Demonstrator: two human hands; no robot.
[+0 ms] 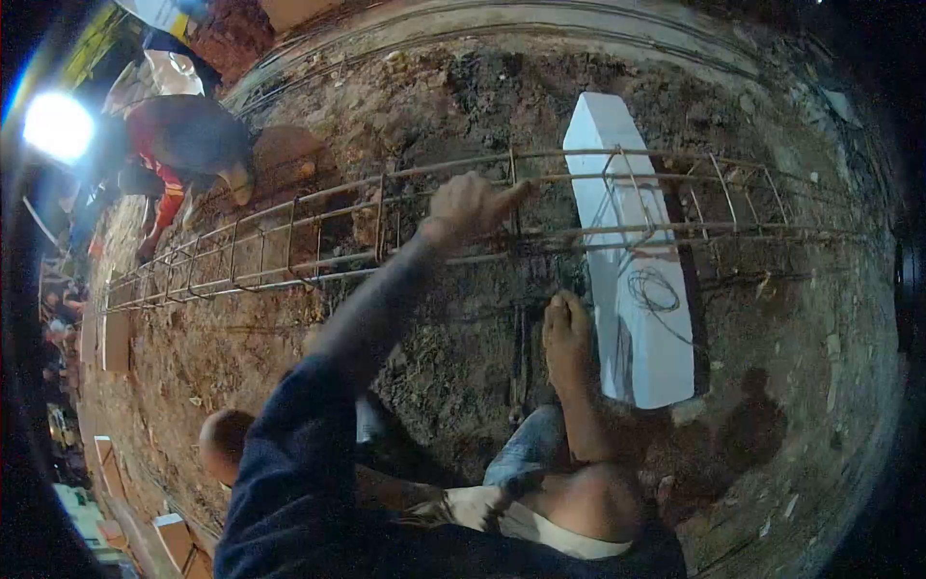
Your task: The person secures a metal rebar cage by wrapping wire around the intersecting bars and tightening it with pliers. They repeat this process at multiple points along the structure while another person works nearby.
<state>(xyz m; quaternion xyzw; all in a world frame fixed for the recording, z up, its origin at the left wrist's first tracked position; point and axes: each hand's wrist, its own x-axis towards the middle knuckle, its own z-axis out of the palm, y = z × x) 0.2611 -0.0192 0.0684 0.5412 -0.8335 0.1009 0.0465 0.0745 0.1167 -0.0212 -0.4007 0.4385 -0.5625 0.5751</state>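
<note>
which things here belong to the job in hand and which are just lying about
in use: rebar cage, gripped by left hand; wire coil, probably for tying
lying about: white slab beneath the cage; bricks at the edge

Bare dirt ground (772, 405), glaring lamp (58, 125)
</note>
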